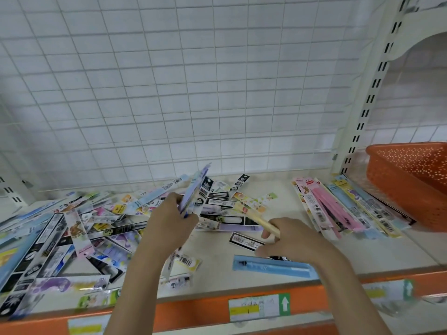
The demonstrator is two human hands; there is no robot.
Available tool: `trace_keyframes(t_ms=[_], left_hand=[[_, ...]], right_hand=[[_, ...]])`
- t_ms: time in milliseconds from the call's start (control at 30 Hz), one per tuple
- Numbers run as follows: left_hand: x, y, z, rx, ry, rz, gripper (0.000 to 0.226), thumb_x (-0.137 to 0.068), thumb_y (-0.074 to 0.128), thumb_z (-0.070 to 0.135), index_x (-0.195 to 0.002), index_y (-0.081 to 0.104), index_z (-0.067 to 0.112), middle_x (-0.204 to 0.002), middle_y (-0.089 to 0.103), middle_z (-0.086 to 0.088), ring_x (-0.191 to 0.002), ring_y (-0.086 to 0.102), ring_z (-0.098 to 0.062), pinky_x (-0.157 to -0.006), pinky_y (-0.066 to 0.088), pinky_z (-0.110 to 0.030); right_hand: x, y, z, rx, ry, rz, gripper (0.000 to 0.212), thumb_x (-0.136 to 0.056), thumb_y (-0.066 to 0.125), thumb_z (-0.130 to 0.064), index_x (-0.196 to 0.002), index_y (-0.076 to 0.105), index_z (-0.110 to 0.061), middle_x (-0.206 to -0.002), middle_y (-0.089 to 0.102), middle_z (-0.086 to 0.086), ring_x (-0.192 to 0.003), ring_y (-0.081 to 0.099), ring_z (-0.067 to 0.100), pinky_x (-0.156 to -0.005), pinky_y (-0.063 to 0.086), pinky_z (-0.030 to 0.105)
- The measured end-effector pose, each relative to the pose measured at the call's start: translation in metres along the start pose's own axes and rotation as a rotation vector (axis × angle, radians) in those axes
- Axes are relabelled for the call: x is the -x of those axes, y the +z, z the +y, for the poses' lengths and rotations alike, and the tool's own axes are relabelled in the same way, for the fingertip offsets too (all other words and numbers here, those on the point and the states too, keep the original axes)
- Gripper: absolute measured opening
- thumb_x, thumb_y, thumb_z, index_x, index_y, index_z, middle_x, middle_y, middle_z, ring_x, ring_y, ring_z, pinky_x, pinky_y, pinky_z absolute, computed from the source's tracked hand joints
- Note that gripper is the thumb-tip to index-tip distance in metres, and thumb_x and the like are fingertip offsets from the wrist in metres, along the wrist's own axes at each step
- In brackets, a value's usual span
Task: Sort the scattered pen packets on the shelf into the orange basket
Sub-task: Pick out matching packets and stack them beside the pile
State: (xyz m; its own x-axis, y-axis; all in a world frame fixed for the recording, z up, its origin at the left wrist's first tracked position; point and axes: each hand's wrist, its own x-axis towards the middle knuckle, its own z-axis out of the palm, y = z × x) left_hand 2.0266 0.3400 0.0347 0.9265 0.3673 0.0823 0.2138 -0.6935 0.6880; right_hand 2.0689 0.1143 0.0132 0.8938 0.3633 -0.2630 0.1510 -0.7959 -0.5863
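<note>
Shelf (278, 206): loose packets (72, 238) crowd lower left.
Orange basket (408, 184): right edge, contents unseen.
Left hand (169, 228): gripping upright packet bundle (193, 192).
Right hand (287, 238): pinching yellow packet (256, 218).
Progress: seemingly early, most remains.

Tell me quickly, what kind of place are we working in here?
Most likely a stationery aisle in a shop: pen packets strewn on a retail shelf, a price label on its orange edge, and a wire grid backing behind.

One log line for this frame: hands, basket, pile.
left hand: holds packets | right hand: grips yellow packet | basket: right, contents unseen | pile: scattered on shelf
</note>
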Motion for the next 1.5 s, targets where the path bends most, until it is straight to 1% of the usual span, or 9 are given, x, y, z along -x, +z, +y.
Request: trace_keyframes(t_ms=[267,467,633,800,900,1100,1200,1333,1500], left_hand=[[0.012,0.001,-0.009,-0.016,-0.01,-0.043,0.046,-0.09,0.056,0.036,-0.057,0.031,0.015,-0.05,0.031,-0.001,-0.046,0.032,-0.018,-0.047,0.025,-0.027],[0.012,0.007,-0.013,-0.028,-0.002,-0.036,0.039,-0.095,0.047,0.029,-0.06,0.037,0.014,-0.053,0.036,-0.002,-0.048,0.037,-0.021,-0.049,0.028,-0.028],[0.01,0.008,-0.017,0.09,-0.039,0.005,0.028,-0.096,0.044,0.024,-0.099,0.058,0.0,-0.09,0.067,-0.022,-0.081,0.067,-0.036,-0.063,0.05,-0.037],[0.006,0.009,-0.015,0.069,-0.032,0.009,0.029,-0.096,0.043,0.024,-0.096,0.057,-0.001,-0.089,0.066,-0.023,-0.076,0.067,-0.036,-0.061,0.049,-0.035],[0.005,0.012,-0.011,0.064,-0.022,-0.023,0.03,-0.096,0.044,0.024,-0.072,0.049,0.006,-0.069,0.055,-0.018,-0.075,0.064,-0.039,-0.061,0.044,-0.037],[0.008,0.018,-0.002,-0.034,0.013,-0.055,0.042,-0.093,0.049,0.025,-0.056,0.032,0.017,-0.051,0.035,0.0,-0.047,0.033,-0.016,-0.046,0.024,-0.024],[0.009,0.019,0.001,-0.064,0.023,-0.055,0.041,-0.093,0.049,0.026,-0.055,0.033,0.02,-0.051,0.037,0.001,-0.047,0.036,-0.013,-0.045,0.025,-0.022],[0.011,0.019,0.004,-0.082,0.019,-0.061,0.041,-0.094,0.048,0.027,-0.056,0.033,0.02,-0.051,0.038,0.002,-0.045,0.036,-0.012,-0.044,0.024,-0.021],[0.012,0.019,0.002,-0.066,-0.003,-0.06,0.042,-0.093,0.05,0.026,-0.055,0.032,0.019,-0.051,0.035,0.001,-0.045,0.034,-0.014,-0.044,0.023,-0.022]], right_hand=[[-0.01,0.006,-0.001,0.134,0.022,0.032,0.021,-0.077,0.072,-0.03,-0.089,0.06,-0.018,-0.081,0.059,-0.004,-0.067,0.054,0.013,-0.058,0.039,0.022],[-0.015,0.003,-0.003,0.186,-0.039,0.174,0.009,-0.092,0.053,-0.027,-0.083,0.053,-0.024,-0.073,0.065,-0.006,-0.057,0.061,0.008,-0.058,0.048,0.028],[-0.01,-0.016,-0.014,0.097,-0.103,0.299,0.008,-0.091,0.053,-0.026,-0.09,0.058,-0.02,-0.074,0.068,-0.004,-0.063,0.058,0.015,-0.059,0.044,0.03],[-0.001,-0.021,-0.017,-0.004,-0.095,0.347,0.032,-0.09,0.049,-0.03,-0.062,0.043,-0.018,-0.053,0.042,-0.004,-0.049,0.039,0.015,-0.049,0.029,0.026],[-0.001,-0.017,-0.011,0.044,-0.094,0.391,0.036,-0.086,0.059,-0.045,-0.065,0.048,-0.019,-0.057,0.049,-0.003,-0.05,0.043,0.014,-0.05,0.033,0.026],[0.005,-0.014,-0.004,0.099,-0.072,0.24,0.038,-0.088,0.061,-0.028,-0.119,0.039,-0.028,-0.095,0.06,-0.001,-0.055,0.052,0.01,-0.049,0.04,0.023],[0.004,-0.011,0.0,0.152,-0.113,0.22,0.008,-0.092,0.051,-0.027,-0.099,0.049,-0.024,-0.075,0.056,-0.005,-0.054,0.047,0.011,-0.053,0.039,0.026],[0.006,-0.009,0.001,0.152,-0.099,0.21,0.029,-0.083,0.06,-0.048,-0.067,0.048,-0.027,-0.06,0.049,-0.006,-0.054,0.046,0.01,-0.054,0.036,0.025],[0.011,-0.006,-0.002,0.267,-0.083,-0.034,0.035,-0.069,0.076,-0.046,-0.095,0.065,-0.025,-0.067,0.052,-0.01,-0.06,0.048,0.008,-0.057,0.036,0.026]])
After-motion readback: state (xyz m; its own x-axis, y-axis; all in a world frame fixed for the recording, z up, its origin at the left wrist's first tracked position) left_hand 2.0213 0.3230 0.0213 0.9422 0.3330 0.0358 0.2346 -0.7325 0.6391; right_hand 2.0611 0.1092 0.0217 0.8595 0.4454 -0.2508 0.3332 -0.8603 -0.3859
